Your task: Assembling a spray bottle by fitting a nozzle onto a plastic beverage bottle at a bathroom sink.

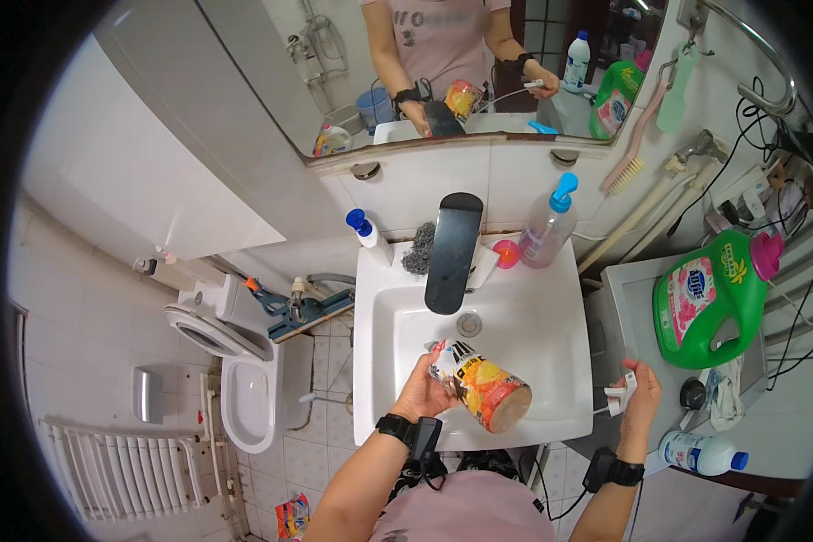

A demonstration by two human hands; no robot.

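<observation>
My left hand [420, 390] is wrapped round a jar [479, 379] with a fruit-patterned label, tilted above the front of the white sink [560, 334]. The jar's pale round end points toward the lower right. Off the sink's right edge, my right hand [640, 405] pinches a small white piece [618, 394] with a thin white stem or cord running left from it. I cannot make out its exact kind or where the stem ends. A dark, flat-topped faucet [454, 253] reaches over the basin, beyond the jar.
A blue-capped white bottle [368, 237], grey scrubber [419, 249] and blue-topped pump bottle [548, 224] line the sink's back. On the right stand a green detergent jug [712, 298] and a white bottle [700, 453]. A toilet [251, 397] is at left; a mirror [461, 54] hangs ahead.
</observation>
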